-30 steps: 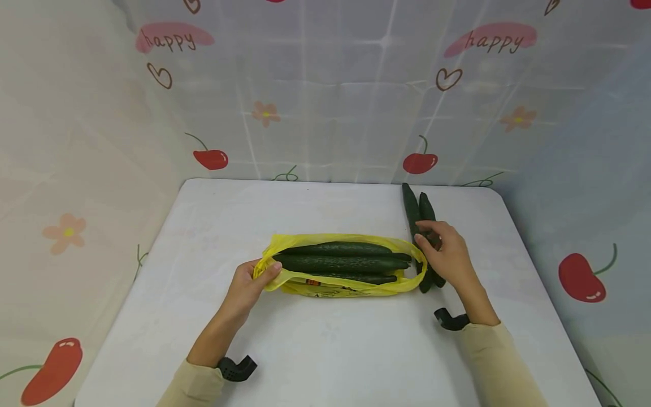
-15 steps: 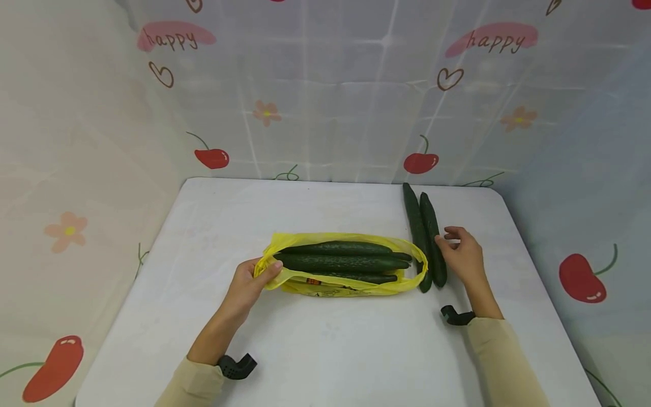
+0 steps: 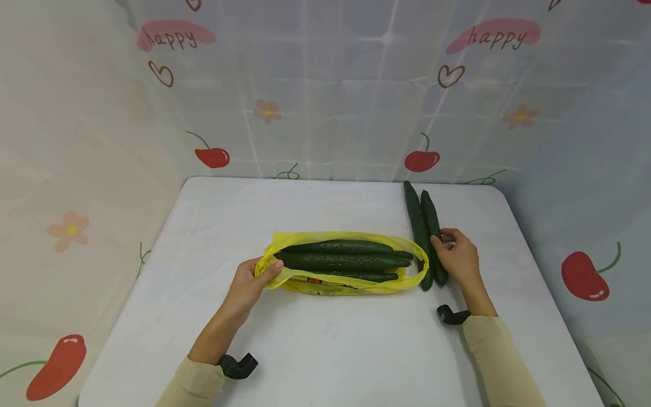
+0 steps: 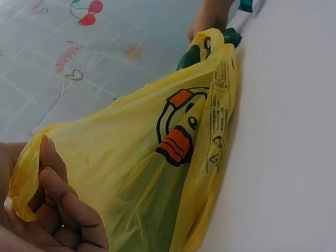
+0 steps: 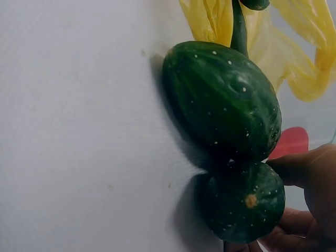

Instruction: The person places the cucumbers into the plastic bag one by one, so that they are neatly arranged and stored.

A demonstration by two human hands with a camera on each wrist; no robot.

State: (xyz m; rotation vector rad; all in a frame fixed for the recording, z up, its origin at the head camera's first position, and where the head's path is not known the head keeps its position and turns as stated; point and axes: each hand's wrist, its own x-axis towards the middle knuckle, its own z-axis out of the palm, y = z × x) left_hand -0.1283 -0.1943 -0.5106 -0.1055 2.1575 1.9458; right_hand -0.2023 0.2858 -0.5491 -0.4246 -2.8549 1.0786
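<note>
A yellow plastic bag [image 3: 351,289] lies on its side on the table, its opening showing several cucumbers [image 3: 341,262]. My left hand [image 3: 250,282] holds the bag's left edge; in the left wrist view, thumb and fingers [image 4: 79,215] curl round the gathered plastic. To the right of the bag, two cucumbers lie side by side, the left one [image 3: 416,220] touching the bag's rim. My right hand [image 3: 460,257] grips the right-hand cucumber [image 3: 431,217], thumb on one side and fingers on the other. The right wrist view shows both cucumber ends [image 5: 247,202] close up.
The white table [image 3: 330,350] has a rounded far edge against a patterned curtain [image 3: 335,102]. More curtain hangs at both sides. A black wrist device [image 3: 237,366] sits on the left wrist, another [image 3: 451,315] on the right.
My right hand has come off the pair of cucumbers, moved right, then back left to take hold of the right-hand cucumber. The left hand and bag have stayed in place.
</note>
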